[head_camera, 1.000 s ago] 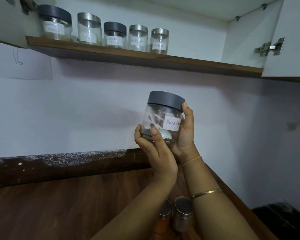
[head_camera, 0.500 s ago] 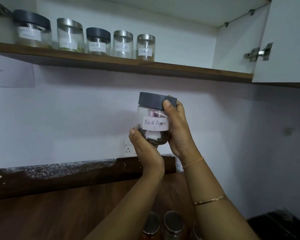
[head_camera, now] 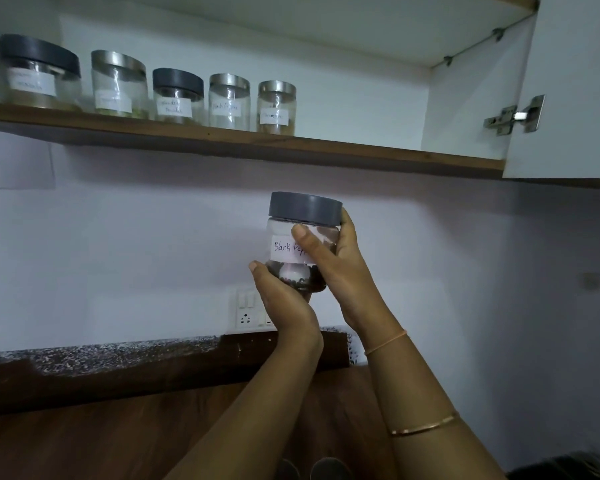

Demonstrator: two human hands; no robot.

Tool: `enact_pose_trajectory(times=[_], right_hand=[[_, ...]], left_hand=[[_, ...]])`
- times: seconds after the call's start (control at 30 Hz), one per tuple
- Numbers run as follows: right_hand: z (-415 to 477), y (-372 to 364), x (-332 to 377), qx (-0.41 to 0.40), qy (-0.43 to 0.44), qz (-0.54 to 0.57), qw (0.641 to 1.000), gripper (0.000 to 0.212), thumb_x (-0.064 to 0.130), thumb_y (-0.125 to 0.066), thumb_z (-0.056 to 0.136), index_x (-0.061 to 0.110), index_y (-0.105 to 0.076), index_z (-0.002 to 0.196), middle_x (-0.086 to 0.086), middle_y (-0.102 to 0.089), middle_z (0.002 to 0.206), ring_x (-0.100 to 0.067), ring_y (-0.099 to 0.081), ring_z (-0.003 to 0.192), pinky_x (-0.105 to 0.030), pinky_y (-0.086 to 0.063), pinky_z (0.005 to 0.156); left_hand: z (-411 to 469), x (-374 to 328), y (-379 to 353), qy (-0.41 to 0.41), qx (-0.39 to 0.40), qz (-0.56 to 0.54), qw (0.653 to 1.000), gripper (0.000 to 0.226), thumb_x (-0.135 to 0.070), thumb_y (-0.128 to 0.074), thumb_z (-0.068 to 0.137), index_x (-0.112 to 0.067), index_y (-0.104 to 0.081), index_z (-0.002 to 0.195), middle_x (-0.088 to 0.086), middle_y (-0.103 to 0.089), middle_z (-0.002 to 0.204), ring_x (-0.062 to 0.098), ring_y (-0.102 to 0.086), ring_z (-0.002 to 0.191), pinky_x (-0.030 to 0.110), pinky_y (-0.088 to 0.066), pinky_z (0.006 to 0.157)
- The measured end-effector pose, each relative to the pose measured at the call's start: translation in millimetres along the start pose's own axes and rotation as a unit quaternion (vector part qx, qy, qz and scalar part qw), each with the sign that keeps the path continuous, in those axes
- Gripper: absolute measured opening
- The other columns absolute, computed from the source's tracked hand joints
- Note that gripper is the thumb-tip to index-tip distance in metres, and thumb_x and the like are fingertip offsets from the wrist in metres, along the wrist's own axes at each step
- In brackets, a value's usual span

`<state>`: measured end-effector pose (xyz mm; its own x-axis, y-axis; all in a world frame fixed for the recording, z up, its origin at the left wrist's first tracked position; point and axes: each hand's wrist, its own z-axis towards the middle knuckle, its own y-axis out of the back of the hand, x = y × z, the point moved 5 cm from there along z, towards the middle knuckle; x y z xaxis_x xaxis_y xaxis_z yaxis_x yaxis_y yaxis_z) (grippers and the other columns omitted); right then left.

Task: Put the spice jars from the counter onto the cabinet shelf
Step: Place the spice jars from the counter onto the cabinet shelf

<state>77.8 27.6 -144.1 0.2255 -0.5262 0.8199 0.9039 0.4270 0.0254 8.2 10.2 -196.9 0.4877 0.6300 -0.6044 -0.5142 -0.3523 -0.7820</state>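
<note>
The black pepper jar (head_camera: 288, 237) hangs upright in the air, well below the front edge of the cabinet shelf (head_camera: 361, 155) and roughly under the last jar of the row standing there. The right hand (head_camera: 340, 271) wraps its side, thumb laid across the handwritten label, fingertips reaching the grey lid. The left hand (head_camera: 284, 299) cups the base from beneath, thumb up the lower wall. Both hands are closed on the jar.

Risks, as I judge them:
- The shelf's front lip sits between jar and landing spot. Lifted too shallowly, the lid could knock that edge and jolt the grip.
- The steel-lidded jar (head_camera: 276, 109) at the right end of the shelf row stands near the likely path; a drift left could nudge it into its neighbours.
- The shelf is overhead, so its surface cannot be seen. A jar set too far forward could tip off.
- Smooth walls, and fingers partly on the lid: if the lid is loose, it may twist.
- Farther below the shelf, on the counter (head_camera: 84, 427), two more lids (head_camera: 329, 469) show; a dropped jar could land among them.
</note>
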Motion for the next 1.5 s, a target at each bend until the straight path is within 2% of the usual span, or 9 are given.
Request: enact_pose_trajectory(times=[0.17, 0.3, 0.63, 0.73, 0.97, 1.1, 1.2, 1.27, 1.5], right_hand=[[3, 8, -13, -0.025, -0.017, -0.084, 0.996, 0.095, 0.042, -0.073, 0.073, 0.029, -0.018, 0.149, 0.001, -0.041, 0.143, -0.019, -0.044, 0.130, -0.037, -0.048, 0.101], [10, 12, -16, -0.031, 0.003, -0.088, 0.996, 0.075, 0.035, -0.077, 0.073, 0.029, -0.035, 0.135, 0.001, -0.051, 0.128, -0.015, -0.053, 0.115, -0.025, -0.053, 0.086], [54, 36, 1, -0.076, 0.066, -0.088, 0.991, 0.076, 0.031, -0.081, 0.070, 0.021, -0.040, 0.134, -0.005, -0.052, 0.125, -0.020, -0.057, 0.111, -0.032, -0.058, 0.085], [69, 45, 18, -0.086, 0.113, -0.103, 0.984, 0.076, 0.032, -0.081, 0.069, 0.021, -0.041, 0.132, -0.006, -0.054, 0.125, -0.020, -0.058, 0.111, -0.033, -0.058, 0.085], [106, 65, 66, -0.111, 0.194, -0.104, 0.969, 0.077, 0.033, -0.082, 0.066, 0.021, -0.041, 0.130, -0.005, -0.055, 0.123, -0.017, -0.058, 0.109, -0.027, -0.058, 0.081], [130, 75, 85, -0.132, 0.212, -0.111, 0.962, 0.072, 0.032, -0.081, 0.069, 0.021, -0.040, 0.128, -0.005, -0.054, 0.121, -0.020, -0.057, 0.108, -0.035, -0.057, 0.085], [148, 79, 89, -0.132, 0.216, -0.117, 0.960, 0.073, 0.031, -0.080, 0.070, 0.019, -0.040, 0.130, -0.005, -0.054, 0.122, -0.020, -0.057, 0.110, -0.037, -0.055, 0.089], [160, 81, 89, -0.126, 0.214, -0.134, 0.959, 0.075, 0.032, -0.080, 0.069, 0.018, -0.039, 0.130, -0.005, -0.055, 0.123, -0.020, -0.057, 0.111, -0.037, -0.054, 0.092], [190, 79, 85, -0.096, 0.181, -0.172, 0.964, 0.070, 0.030, -0.079, 0.072, 0.014, -0.040, 0.128, -0.003, -0.057, 0.120, -0.016, -0.058, 0.105, -0.022, -0.050, 0.082]], left_hand=[[13, 14, 1, -0.003, -0.026, 0.025, 0.999, 0.051, -0.052, -0.026, 0.098, -0.013, -0.057, 0.109, 0.012, -0.065, 0.106, 0.023, -0.064, 0.099, 0.035, -0.051, 0.087], [21, 21, -5, -0.017, -0.018, 0.041, 0.999, 0.059, -0.051, -0.024, 0.099, -0.004, -0.054, 0.116, 0.016, -0.064, 0.111, 0.023, -0.064, 0.102, 0.030, -0.052, 0.082], [46, -13, -36, -0.219, -0.009, 0.240, 0.946, 0.037, -0.028, -0.028, 0.104, -0.022, -0.041, 0.138, -0.001, -0.047, 0.138, 0.011, -0.045, 0.122, 0.015, -0.034, 0.091], [60, -31, -51, -0.329, 0.015, 0.321, 0.888, 0.038, -0.022, -0.030, 0.103, -0.017, -0.042, 0.139, 0.000, -0.042, 0.144, 0.010, -0.039, 0.129, 0.011, -0.031, 0.095], [79, -72, -101, -0.547, 0.083, 0.505, 0.662, 0.048, -0.012, -0.032, 0.094, -0.009, -0.039, 0.141, 0.009, -0.033, 0.152, 0.027, -0.014, 0.146, 0.040, -0.007, 0.120], [100, -77, -129, -0.552, 0.077, 0.647, 0.520, 0.053, -0.017, -0.033, 0.095, -0.007, -0.029, 0.147, 0.013, -0.023, 0.156, 0.032, -0.008, 0.146, 0.046, -0.002, 0.118], [116, -72, -129, -0.555, 0.067, 0.704, 0.438, 0.051, -0.028, -0.030, 0.096, -0.006, -0.038, 0.141, 0.014, -0.042, 0.144, 0.032, -0.030, 0.138, 0.048, -0.015, 0.116], [121, -71, -127, -0.586, 0.063, 0.695, 0.412, 0.049, -0.030, -0.029, 0.094, -0.004, -0.048, 0.132, 0.013, -0.052, 0.132, 0.031, -0.044, 0.126, 0.047, -0.024, 0.113], [125, -70, -131, -0.657, 0.016, 0.617, 0.434, 0.033, -0.023, -0.041, 0.092, -0.005, -0.060, 0.111, 0.012, -0.061, 0.107, 0.030, -0.055, 0.105, 0.046, -0.033, 0.108]])
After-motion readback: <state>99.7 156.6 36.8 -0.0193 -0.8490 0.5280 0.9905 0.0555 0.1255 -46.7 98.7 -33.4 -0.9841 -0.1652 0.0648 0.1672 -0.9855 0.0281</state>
